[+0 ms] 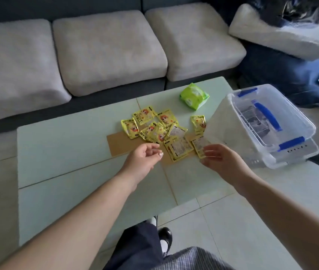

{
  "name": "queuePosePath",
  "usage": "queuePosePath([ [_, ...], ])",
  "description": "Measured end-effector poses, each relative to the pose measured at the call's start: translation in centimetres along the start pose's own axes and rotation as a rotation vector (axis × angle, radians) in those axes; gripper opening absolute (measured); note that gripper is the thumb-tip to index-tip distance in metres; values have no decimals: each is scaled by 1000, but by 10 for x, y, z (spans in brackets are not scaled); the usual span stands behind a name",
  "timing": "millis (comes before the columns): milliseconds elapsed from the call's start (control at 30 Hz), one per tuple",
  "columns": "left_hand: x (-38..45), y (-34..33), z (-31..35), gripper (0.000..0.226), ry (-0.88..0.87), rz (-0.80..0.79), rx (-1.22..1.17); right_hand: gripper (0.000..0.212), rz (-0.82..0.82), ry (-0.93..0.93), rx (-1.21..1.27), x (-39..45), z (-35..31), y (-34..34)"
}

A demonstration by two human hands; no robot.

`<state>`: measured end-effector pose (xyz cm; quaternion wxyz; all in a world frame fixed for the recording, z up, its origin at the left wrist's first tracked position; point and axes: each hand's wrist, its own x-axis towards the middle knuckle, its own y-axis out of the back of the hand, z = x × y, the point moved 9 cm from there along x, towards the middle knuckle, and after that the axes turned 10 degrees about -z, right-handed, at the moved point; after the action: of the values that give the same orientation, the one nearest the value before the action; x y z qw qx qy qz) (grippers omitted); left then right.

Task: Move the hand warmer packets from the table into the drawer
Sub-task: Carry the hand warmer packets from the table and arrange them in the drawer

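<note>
Packets (159, 131) heaped at 12 o'clock of hands; right hand (220, 157) pinches nearest packet (200, 146), left hand (145, 157) loosely curled, empty.

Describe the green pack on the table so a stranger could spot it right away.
On the pale table, look toward the far edge nearest the sofa. The green pack lies alone there, beyond the yellow packets. It is puffier, lime green and white.
</note>
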<state>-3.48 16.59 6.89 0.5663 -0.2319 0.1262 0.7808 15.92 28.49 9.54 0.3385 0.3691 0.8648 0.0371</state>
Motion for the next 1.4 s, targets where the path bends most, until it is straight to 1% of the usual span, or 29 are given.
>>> queuePosePath([
  [67,22,-1,-4,17,27,-1,3,32,0,-31,-26,17,8,4],
  [300,106,-17,-28,17,145,-46,47,32,21,-147,-4,81,62,20],
  [533,191,-48,-78,18,220,-83,126,35,31,-228,-31,155,132,30],
  [667,234,-60,-113,20,230,-58,198,44,27,-265,-52,198,173,26],
  [733,253,-62,-126,23,210,-1,340,46,28,-272,-122,216,189,25],
  [800,269,-59,-132,38,172,88,575,44,57,-199,-239,233,191,26],
  [867,283,-59,-138,52,158,164,779,46,117,-134,-300,247,195,29],
  [933,292,-60,-146,59,194,206,919,53,187,-160,-352,258,206,34],
  [1000,296,-64,-154,61,210,230,990,54,254,-210,-444,267,217,43],
  [1067,298,-68,-160,60,209,248,1031,58,244,-284,-523,274,222,48],
  [1133,299,-70,-163,60,208,257,1069,60,209,-311,-511,279,224,49],
  [1200,300,-68,-165,57,215,269,1083,58,199,-293,-459,283,225,49],
  [1300,299,-61,-169,49,250,288,1024,55,197,-295,-406,286,225,46],
  [1400,296,-57,-168,29,240,273,894,47,211,-287,-229,284,232,42],
])
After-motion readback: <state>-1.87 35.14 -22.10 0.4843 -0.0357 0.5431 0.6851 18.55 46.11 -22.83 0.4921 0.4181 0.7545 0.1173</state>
